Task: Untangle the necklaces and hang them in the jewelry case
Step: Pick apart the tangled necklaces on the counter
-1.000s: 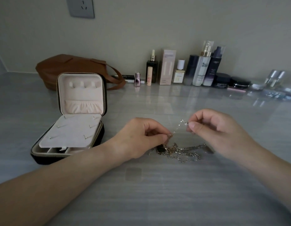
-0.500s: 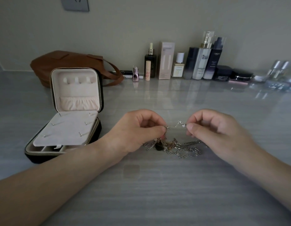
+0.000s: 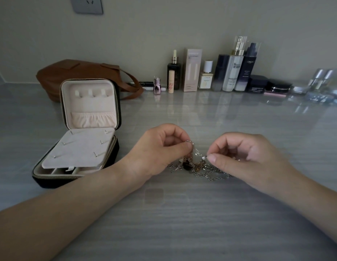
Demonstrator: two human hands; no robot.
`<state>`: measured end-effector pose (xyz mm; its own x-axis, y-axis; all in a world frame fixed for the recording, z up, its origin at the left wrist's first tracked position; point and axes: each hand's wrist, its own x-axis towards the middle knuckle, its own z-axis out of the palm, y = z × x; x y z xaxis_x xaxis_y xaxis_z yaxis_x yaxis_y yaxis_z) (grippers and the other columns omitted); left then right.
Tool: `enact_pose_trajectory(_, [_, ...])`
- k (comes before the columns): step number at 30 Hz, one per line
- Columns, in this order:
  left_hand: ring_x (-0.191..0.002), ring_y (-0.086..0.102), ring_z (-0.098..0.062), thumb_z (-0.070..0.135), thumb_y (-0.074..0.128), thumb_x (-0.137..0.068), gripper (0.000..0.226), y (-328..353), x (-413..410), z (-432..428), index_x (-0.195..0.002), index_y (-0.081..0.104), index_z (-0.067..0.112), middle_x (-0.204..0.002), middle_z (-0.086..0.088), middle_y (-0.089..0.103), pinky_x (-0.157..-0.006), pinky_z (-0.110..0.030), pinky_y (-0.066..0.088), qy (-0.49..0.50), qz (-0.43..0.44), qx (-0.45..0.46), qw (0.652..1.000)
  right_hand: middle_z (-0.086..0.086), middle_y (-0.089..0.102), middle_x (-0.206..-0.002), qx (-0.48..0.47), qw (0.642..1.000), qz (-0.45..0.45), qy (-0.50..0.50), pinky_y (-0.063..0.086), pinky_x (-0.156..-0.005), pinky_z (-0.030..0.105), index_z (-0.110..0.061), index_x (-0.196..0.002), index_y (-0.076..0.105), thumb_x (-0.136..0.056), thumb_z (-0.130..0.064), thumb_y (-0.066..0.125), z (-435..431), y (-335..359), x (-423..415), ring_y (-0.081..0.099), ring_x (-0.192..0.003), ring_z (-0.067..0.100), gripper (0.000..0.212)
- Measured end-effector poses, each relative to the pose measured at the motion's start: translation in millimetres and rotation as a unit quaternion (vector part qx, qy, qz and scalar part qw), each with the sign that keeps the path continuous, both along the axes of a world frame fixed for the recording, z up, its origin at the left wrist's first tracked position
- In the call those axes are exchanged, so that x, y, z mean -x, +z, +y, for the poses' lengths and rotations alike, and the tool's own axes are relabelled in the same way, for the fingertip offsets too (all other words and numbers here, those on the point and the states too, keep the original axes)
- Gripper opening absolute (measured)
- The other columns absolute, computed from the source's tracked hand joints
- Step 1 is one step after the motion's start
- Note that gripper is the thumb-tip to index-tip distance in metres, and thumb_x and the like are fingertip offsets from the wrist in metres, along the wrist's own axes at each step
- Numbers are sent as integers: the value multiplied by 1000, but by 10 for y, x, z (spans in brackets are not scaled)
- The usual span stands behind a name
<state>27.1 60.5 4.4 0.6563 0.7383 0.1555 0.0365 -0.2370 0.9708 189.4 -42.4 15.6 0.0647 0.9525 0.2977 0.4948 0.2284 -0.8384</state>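
Two grips, left hand (image 3: pixel 160 150), right hand (image 3: pixel 248 157): thin tangled necklaces (image 3: pixel 208 173).

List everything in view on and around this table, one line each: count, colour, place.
necklaces: one tangle, number unclear, silver and gold chains, on the table between the hands.
jewelry case: one, black with pale pink lining, open, left of the hands.
bag: one, brown, behind the jewelry case, by the wall.
cosmetics: roughly a dozen bottles, boxes and jars, mixed colours, in a row along the wall.
socket: one, grey, on the wall, upper left.
table: one, grey, under everything.
left hand: pinches a chain above the tangle.
right hand: pinches a silver chain beside it.
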Motion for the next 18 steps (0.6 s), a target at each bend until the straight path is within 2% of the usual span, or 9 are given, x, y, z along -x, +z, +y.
enact_pose_trajectory(4, [-62, 53, -17, 4, 65, -83, 10, -4, 4, -4, -78, 61, 12, -65, 2, 65, -63, -29, 42, -4, -16, 5, 1000, -6, 66, -65, 2, 999, -28, 23, 43, -56, 11, -26, -71, 68, -72, -26, 69, 4, -26, -9, 55, -57, 0, 1])
enact_pose_trajectory(9, [-62, 50, -21, 4, 65, -83, 10, -15, -14, -17, -77, 60, 11, -63, -3, 63, -63, -31, 40, 8, -21, 2, 1000, -7, 67, -66, -13, 998, -37, 47, 46, -59, 13, -24, -72, 70, -71, -26, 70, 44, -52, 35, 57, -59, 0, 1])
enact_pose_trajectory(12, [-66, 47, -24, 3, 65, -83, 13, -9, -19, -28, -76, 60, 12, -66, -9, 61, -67, -37, 37, 10, -30, 6, 999, -7, 67, -67, -16, 998, -51, 44, 46, -59, 13, -23, -74, 70, -73, -27, 73, 54, -62, 58, 57, -60, 2, 5])
enact_pose_trajectory(14, [-67, 47, -25, 3, 66, -82, 13, -2, -11, -33, -75, 60, 13, -65, -8, 62, -70, -38, 38, 7, -33, 10, 999, -7, 68, -67, -12, 998, -56, 36, 45, -59, 13, -23, -74, 71, -75, -28, 77, 51, -63, 47, 58, -61, 2, 7])
enact_pose_trajectory(18, [-67, 48, -24, 5, 67, -81, 12, 8, -3, -42, -75, 60, 13, -62, -2, 63, -69, -37, 38, 4, -33, 11, 999, -9, 69, -69, -5, 997, -76, 20, 43, -58, 10, -28, -75, 71, -76, -34, 69, 57, -75, 24, 59, -61, 2, 7])
